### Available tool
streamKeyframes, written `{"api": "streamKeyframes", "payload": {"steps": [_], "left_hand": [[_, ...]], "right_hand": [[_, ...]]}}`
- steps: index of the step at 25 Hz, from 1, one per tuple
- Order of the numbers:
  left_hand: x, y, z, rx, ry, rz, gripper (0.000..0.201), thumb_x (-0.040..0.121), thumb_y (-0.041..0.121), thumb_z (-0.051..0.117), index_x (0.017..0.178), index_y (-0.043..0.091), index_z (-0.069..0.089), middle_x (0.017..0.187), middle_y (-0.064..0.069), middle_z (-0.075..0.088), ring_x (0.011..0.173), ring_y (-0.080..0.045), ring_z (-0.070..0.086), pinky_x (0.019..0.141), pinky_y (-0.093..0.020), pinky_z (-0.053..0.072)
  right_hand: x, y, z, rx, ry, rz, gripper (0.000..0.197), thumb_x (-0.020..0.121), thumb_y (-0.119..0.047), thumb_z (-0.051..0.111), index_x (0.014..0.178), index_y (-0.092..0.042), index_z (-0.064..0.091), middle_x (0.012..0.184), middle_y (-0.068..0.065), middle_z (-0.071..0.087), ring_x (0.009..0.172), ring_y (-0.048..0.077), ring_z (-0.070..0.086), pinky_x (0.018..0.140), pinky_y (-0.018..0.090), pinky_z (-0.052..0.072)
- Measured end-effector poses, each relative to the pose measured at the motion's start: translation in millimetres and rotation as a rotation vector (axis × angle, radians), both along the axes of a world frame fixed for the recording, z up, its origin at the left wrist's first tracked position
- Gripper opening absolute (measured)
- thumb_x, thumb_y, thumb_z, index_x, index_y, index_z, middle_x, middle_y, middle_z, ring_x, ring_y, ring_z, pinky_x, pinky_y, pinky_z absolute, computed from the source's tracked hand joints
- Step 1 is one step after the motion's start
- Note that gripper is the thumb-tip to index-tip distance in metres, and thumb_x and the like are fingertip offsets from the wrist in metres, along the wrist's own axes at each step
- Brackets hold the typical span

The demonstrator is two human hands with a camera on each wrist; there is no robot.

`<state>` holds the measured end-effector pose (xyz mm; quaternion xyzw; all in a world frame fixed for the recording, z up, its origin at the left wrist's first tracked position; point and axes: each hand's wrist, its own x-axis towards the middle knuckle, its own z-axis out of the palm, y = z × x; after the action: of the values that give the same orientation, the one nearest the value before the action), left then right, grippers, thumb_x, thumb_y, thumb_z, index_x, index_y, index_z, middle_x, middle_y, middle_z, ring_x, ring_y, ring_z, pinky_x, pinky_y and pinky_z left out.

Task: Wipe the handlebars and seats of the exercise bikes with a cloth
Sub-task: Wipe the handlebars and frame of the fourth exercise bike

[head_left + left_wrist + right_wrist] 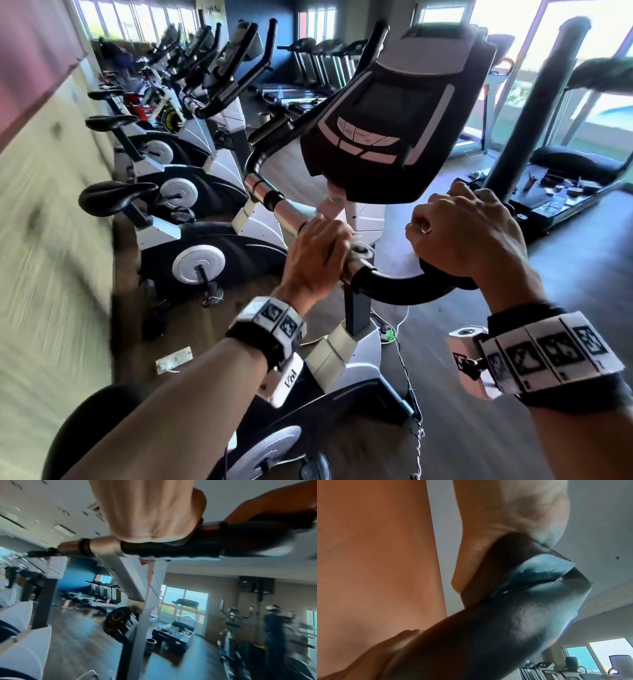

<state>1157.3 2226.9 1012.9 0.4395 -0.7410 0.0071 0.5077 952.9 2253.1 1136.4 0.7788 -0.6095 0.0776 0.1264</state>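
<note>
The nearest exercise bike has a curved handlebar [404, 289] under a dark console [394, 113]. My left hand [317, 255] is wrapped round the bar's left side where chrome [287, 214] meets black, with a pale cloth [360, 247] bunched under its fingers. From the left wrist view the hand [154, 513] sits on top of the bar [102, 545]. My right hand [469, 233] grips the black right handle, which fills the right wrist view [505, 628]. This bike's black seat [92, 428] is at the lower left.
A row of more bikes with black seats [116, 198] runs along the left wall. Treadmills [565, 192] stand to the right by the windows. Cables and a power strip [174, 359] lie on the wooden floor. A person [274, 623] stands at another machine.
</note>
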Motion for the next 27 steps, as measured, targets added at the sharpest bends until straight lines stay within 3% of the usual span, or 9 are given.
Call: {"api": "streamKeyframes", "payload": {"steps": [3, 6, 8, 12, 14, 17, 20, 22, 27], "left_hand": [[-5.3, 6.2, -5.8, -0.05, -0.096, -0.12, 0.037, 0.101, 0.028, 0.037, 0.09, 0.009, 0.067, 0.089, -0.004, 0.067, 0.087, -0.027, 0.061, 0.087, -0.039, 0.047], [16.5, -21.0, 12.1, 0.067, -0.14, -0.03, 0.041, 0.099, 0.035, 0.034, 0.082, 0.012, 0.064, 0.08, -0.003, 0.066, 0.082, -0.03, 0.063, 0.081, -0.043, 0.049], [13.2, -21.2, 8.9, 0.044, -0.059, 0.027, 0.038, 0.1, 0.029, 0.034, 0.079, 0.01, 0.059, 0.076, -0.003, 0.06, 0.08, -0.033, 0.059, 0.084, -0.043, 0.048], [0.1, 1.0, -13.4, -0.025, 0.051, 0.037, 0.031, 0.1, 0.023, 0.038, 0.094, 0.007, 0.064, 0.093, -0.009, 0.065, 0.093, -0.032, 0.059, 0.094, -0.042, 0.046], [15.1, -12.8, 2.4, 0.064, -0.015, -0.014, 0.034, 0.099, 0.029, 0.037, 0.086, 0.013, 0.064, 0.086, -0.006, 0.066, 0.088, -0.028, 0.06, 0.09, -0.042, 0.047], [22.2, -28.4, 22.7, 0.195, -0.046, 0.012, 0.039, 0.099, 0.037, 0.035, 0.065, 0.026, 0.048, 0.065, 0.006, 0.057, 0.07, -0.016, 0.054, 0.077, -0.044, 0.048], [8.4, -11.3, -6.4, 0.043, 0.103, 0.066, 0.033, 0.102, 0.026, 0.036, 0.087, 0.012, 0.062, 0.089, -0.005, 0.066, 0.09, -0.026, 0.06, 0.089, -0.044, 0.048], [6.5, -1.5, -16.4, -0.017, 0.107, 0.092, 0.031, 0.101, 0.023, 0.037, 0.101, 0.005, 0.063, 0.101, -0.01, 0.066, 0.1, -0.03, 0.059, 0.095, -0.044, 0.047], [5.6, -6.1, 11.5, 0.12, -0.138, 0.053, 0.036, 0.096, 0.035, 0.034, 0.09, 0.012, 0.062, 0.092, -0.004, 0.067, 0.091, -0.027, 0.061, 0.087, -0.045, 0.048]], "right_hand": [[0.7, 0.2, -0.2, -0.014, -0.004, 0.004, 0.035, 0.098, -0.048, 0.041, 0.09, -0.032, 0.071, 0.109, -0.01, 0.066, 0.123, 0.016, 0.044, 0.105, 0.04, 0.03], [1.0, 2.8, -0.8, -0.018, -0.025, 0.01, 0.036, 0.099, -0.047, 0.041, 0.093, -0.031, 0.073, 0.111, -0.008, 0.066, 0.122, 0.018, 0.044, 0.104, 0.039, 0.03], [0.6, 4.6, 0.5, -0.028, -0.041, 0.011, 0.036, 0.099, -0.046, 0.042, 0.094, -0.03, 0.074, 0.111, -0.005, 0.066, 0.122, 0.019, 0.045, 0.106, 0.039, 0.03], [-2.3, 4.2, -3.0, -0.048, -0.053, 0.038, 0.036, 0.098, -0.047, 0.042, 0.089, -0.029, 0.072, 0.109, -0.006, 0.067, 0.122, 0.018, 0.047, 0.109, 0.04, 0.03], [-3.4, 3.0, -4.3, -0.04, -0.056, 0.054, 0.037, 0.099, -0.048, 0.042, 0.086, -0.029, 0.071, 0.108, -0.007, 0.067, 0.122, 0.018, 0.047, 0.11, 0.04, 0.029], [-4.5, 3.3, -3.4, -0.04, -0.063, 0.058, 0.037, 0.098, -0.05, 0.043, 0.087, -0.029, 0.071, 0.107, -0.008, 0.068, 0.122, 0.018, 0.047, 0.11, 0.04, 0.03], [-4.5, 4.0, -3.3, -0.054, -0.082, 0.066, 0.035, 0.098, -0.05, 0.045, 0.083, -0.029, 0.069, 0.103, -0.008, 0.068, 0.12, 0.018, 0.049, 0.109, 0.04, 0.031], [-4.1, 4.3, -3.3, -0.065, -0.087, 0.062, 0.034, 0.096, -0.05, 0.046, 0.078, -0.028, 0.065, 0.099, -0.006, 0.069, 0.116, 0.019, 0.051, 0.107, 0.04, 0.032], [-2.5, 6.8, -1.3, -0.065, -0.123, 0.052, 0.034, 0.096, -0.05, 0.048, 0.086, -0.027, 0.072, 0.102, 0.002, 0.069, 0.117, 0.022, 0.051, 0.108, 0.041, 0.032]]}}
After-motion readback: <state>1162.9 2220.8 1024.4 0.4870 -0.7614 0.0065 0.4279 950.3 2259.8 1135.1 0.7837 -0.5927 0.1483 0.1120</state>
